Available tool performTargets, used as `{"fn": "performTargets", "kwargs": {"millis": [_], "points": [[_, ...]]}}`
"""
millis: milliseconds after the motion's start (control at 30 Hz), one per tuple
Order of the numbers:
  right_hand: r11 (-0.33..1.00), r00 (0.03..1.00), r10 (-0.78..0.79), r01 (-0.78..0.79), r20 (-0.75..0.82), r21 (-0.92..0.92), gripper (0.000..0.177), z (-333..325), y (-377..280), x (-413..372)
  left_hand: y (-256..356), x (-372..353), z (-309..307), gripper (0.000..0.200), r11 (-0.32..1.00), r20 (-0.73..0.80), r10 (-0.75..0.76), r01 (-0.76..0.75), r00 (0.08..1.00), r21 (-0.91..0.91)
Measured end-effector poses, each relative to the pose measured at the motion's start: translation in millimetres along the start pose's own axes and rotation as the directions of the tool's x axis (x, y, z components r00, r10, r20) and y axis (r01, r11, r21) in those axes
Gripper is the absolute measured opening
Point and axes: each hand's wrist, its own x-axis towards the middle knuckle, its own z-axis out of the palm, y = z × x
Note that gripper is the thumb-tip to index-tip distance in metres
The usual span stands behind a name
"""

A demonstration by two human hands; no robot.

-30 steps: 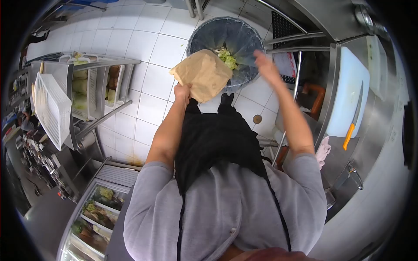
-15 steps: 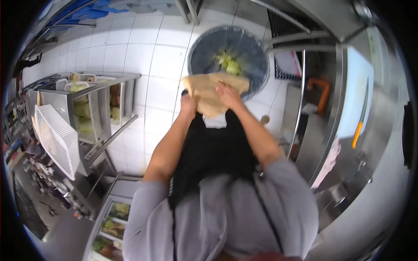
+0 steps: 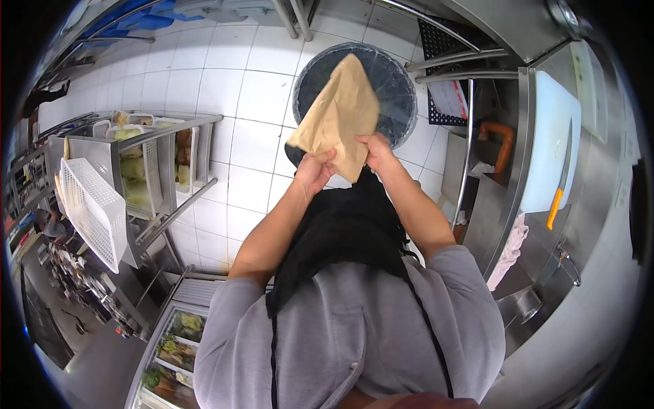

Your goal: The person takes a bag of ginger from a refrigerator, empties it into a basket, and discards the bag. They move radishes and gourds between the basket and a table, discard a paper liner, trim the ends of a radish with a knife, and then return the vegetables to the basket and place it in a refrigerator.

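A creased brown paper bag (image 3: 344, 112) is in both my hands, raised at a slant above a dark bin. My left hand (image 3: 315, 172) pinches its lower left edge, with thumb and fingers closed on the paper. On the other side my right hand (image 3: 379, 150) grips the lower right edge. Beneath stands the round waste bin (image 3: 402, 82), lined with a clear plastic bag. The paper hides much of the bin's inside.
At the right, a pale blue cutting board (image 3: 548, 157) bears an orange-handled knife (image 3: 556, 201) beside a pink cloth (image 3: 511, 249). A white perforated basket (image 3: 92, 211) and a metal cart (image 3: 208, 119) with food containers stand left. Food trays (image 3: 174, 351) lie lower left.
The brown paper has gone from lying low and wide to standing up and slanted over the bin. My right hand has moved from resting on its surface to gripping its edge.
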Motion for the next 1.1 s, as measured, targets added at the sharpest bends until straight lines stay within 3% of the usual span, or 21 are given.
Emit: {"fn": "performTargets", "kwargs": {"millis": [33, 67, 133, 200, 233, 300, 367, 433, 500, 533, 600, 633, 700, 767, 867, 900, 933, 967, 1000, 1033, 1100], "points": [[0.991, 0.993, -0.118, 0.116, 0.026, 0.068, 0.051, -5, 2, 11, -2, -7, -10, 0.048, 1.0, 0.013, 0.005, -0.005, 1.0, 0.017], [0.992, 0.995, -0.098, 0.1, -0.031, 0.076, 0.052, 1, -17, 2, -3, -13, -28, 0.05, 0.999, 0.028, 0.009, -0.01, 1.0, 0.036], [0.968, 0.974, -0.182, 0.202, 0.136, -0.149, 0.052, -2, -48, -4, 5, -22, -58, 0.063, 0.999, 0.002, 0.051, -0.051, 0.999, -0.006], [0.86, 0.939, -0.202, 0.306, 0.279, -0.408, 0.049, -3, -82, -11, 23, -11, -100, 0.075, 0.986, -0.203, 0.115, -0.137, 0.972, -0.098], [0.76, 0.926, -0.179, 0.345, 0.332, -0.551, 0.046, -2, -99, -17, 42, -8, -92, 0.075, 0.974, -0.267, 0.217, -0.226, 0.939, -0.004], [0.551, 0.891, -0.056, 0.403, 0.45, -0.73, 0.044, -2, -123, -19, 79, 5, -64, 0.083, 0.895, -0.189, 0.356, -0.277, 0.915, 0.349], [0.37, 0.819, 0.139, 0.478, 0.556, -0.797, 0.047, 1, -143, -12, 105, 19, -26, 0.088, 0.694, -0.033, 0.403, -0.281, 0.915, 0.663], [0.379, 0.811, 0.257, 0.416, 0.525, -0.827, 0.046, 15, -158, -19, 111, 30, 3, 0.083, 0.406, 0.143, 0.396, -0.313, 0.907, 0.858], [0.407, 0.798, 0.318, 0.373, 0.511, -0.834, 0.046, 28, -174, -32, 111, 46, 5, 0.071, 0.563, 0.155, 0.16, -0.219, 0.975, 0.797], [0.321, 0.807, 0.298, 0.418, 0.51, -0.85, 0.04, 25, -183, -24, 108, 50, 5, 0.065, 0.629, 0.167, 0.037, -0.153, 0.985, 0.762], [-0.172, 0.901, -0.109, 0.399, 0.42, -0.901, 0.041, 41, -192, -54, 86, 39, 10, 0.044, 0.837, 0.065, 0.133, -0.147, 0.989, 0.527], [-0.39, 0.851, -0.321, 0.28, 0.415, -0.877, 0.042, 48, -197, -65, 75, 37, 8, 0.04, 0.915, -0.009, 0.154, -0.14, 0.988, 0.378], [-0.351, 0.609, -0.641, 0.309, 0.467, -0.884, 0.049, 49, -199, -61, 50, 37, 5, 0.036, 0.95, -0.121, 0.191, -0.152, 0.974, 0.274], [-0.472, 0.045, -0.807, 0.552, 0.589, -0.688, 0.05, 69, -204, -83, 34, 39, -2, 0.037, 0.966, -0.18, 0.2, -0.163, 0.963, 0.2], [-0.29, -0.197, -0.946, 0.872, 0.258, -0.395, 0.059, 96, -163, -127, 21, 35, -3, 0.035, 0.983, -0.218, 0.166, -0.143, 0.962, 0.117], [-0.18, -0.11, -0.977, 0.878, 0.18, -0.443, 0.06, 115, -120, -109, 21, 34, -1, 0.032, 0.985, -0.234, 0.162, -0.144, 0.959, 0.09], [-0.096, 0.206, -0.827, 0.865, 0.523, -0.493, 0.058, 85, -78, -83, 23, 35, -5, 0.032, 0.98, -0.281, 0.173, -0.136, 0.944, 0.146], [-0.09, 0.472, -0.479, 0.812, 0.74, -0.577, 0.056, 56, -36, -58, 22, 32, -17, 0.032, 0.973, -0.331, 0.177, -0.115, 0.927, 0.2], [-0.242, 0.714, -0.292, 0.588, 0.636, -0.772, 0.05, 21, 3, -34, 23, 27, -30, 0.033, 0.963, -0.379, 0.18, -0.084, 0.908, 0.255], [-0.436, 0.89, -0.157, 0.326, 0.427, -0.839, 0.048, 7, 15, -13, 40, 33, -37, 0.033, 0.945, -0.407, 0.202, -0.069, 0.891, 0.319], [-0.379, 0.852, -0.335, 0.269, 0.402, -0.885, 0.046, -2, -18, -4, 60, 12, -55, 0.031, 0.864, -0.352, 0.407, -0.231, 0.843, 0.447]]}}
